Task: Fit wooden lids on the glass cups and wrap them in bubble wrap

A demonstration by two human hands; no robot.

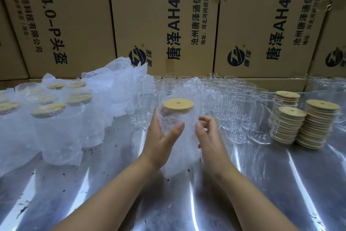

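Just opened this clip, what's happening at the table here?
A person is wrapping a lidded glass cup in bubble wrap. The left hand grips it; the right hand is at the wrap beside it. Finished wrapped cups stand left, bare glasses behind, lid stacks right.
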